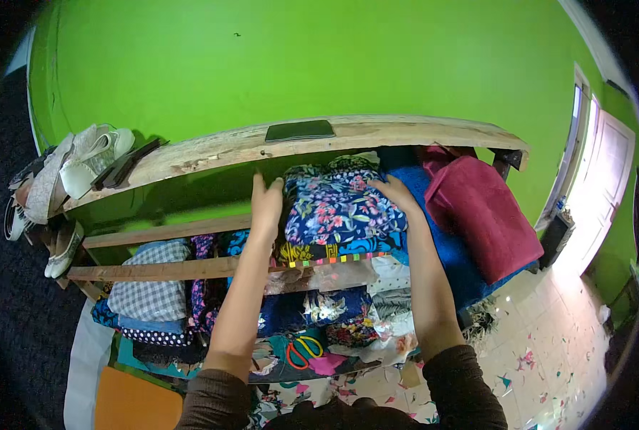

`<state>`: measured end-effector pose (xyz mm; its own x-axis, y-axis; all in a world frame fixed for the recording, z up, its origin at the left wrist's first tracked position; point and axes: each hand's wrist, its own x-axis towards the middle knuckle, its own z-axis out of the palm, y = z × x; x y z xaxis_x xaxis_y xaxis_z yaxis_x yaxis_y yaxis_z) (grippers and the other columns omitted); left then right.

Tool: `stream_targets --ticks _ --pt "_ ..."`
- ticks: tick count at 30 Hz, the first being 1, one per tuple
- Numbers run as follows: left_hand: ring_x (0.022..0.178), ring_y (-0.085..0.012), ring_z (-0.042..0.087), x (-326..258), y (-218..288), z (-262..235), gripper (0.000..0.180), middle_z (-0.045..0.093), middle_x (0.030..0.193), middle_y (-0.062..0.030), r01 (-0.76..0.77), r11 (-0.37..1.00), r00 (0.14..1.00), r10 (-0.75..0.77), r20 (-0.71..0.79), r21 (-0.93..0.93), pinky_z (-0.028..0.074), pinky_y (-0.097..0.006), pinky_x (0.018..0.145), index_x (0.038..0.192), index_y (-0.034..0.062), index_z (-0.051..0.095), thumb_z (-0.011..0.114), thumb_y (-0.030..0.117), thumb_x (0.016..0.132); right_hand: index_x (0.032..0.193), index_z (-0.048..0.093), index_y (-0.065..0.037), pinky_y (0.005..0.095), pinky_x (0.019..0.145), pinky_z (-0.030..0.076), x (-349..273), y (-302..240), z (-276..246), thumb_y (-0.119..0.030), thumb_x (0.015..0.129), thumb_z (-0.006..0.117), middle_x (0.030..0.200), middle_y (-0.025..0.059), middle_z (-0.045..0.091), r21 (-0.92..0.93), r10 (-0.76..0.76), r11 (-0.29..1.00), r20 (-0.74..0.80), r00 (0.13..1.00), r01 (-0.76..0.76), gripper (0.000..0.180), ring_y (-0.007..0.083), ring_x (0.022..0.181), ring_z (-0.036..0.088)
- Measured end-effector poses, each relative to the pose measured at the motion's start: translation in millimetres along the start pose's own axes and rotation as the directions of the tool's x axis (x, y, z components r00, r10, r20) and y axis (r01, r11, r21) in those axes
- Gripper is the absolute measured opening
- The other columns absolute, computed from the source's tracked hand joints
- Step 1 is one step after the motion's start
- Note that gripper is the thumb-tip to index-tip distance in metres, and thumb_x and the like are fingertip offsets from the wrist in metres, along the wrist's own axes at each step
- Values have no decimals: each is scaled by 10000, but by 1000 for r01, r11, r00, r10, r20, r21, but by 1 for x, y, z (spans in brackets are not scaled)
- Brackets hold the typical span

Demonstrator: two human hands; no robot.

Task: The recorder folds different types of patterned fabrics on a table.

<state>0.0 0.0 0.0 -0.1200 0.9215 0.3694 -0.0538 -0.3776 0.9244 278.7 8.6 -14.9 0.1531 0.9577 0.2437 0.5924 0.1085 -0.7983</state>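
Floral fabric (341, 208), folded on a stack at frame centre under the top shelf (377, 132), is pressed between the left hand (266, 204) and right hand (394, 192), both open and flat against its sides. Squeezed unevenly, the stack could slump and spill onto the scissors (303, 350) below.

Home sewing room: shelved fabric stacks (334, 215), scissors (303, 351).

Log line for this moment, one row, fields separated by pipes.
left hand flat on left side of floral fabric stack | right hand on its right side | stack on wooden shelf | scissors below
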Motion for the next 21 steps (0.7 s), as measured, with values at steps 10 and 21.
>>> stream_targets --ticks 10,21 --pt "1166 -319 402 -91 21 5 391 417 1289 -116 -724 156 657 451 604 672 321 -448 954 1196 123 499 476 296 846 1167 522 -71 408 945 340 -110 -56 38 -309 879 411 1189 148 514 -555 -649 675 -135 749 485 390 280 1109 473" --pt "1176 -323 387 -222 -15 -16 406 396 1297 -142 -457 103 835 391 386 884 300 -455 971 1199 100 474 504 253 824 1244 429 -67 460 956 318 -224 -15 52 -273 830 476 1291 164 406 -666 -598 630 -87 797 400 464 307 1204 363"
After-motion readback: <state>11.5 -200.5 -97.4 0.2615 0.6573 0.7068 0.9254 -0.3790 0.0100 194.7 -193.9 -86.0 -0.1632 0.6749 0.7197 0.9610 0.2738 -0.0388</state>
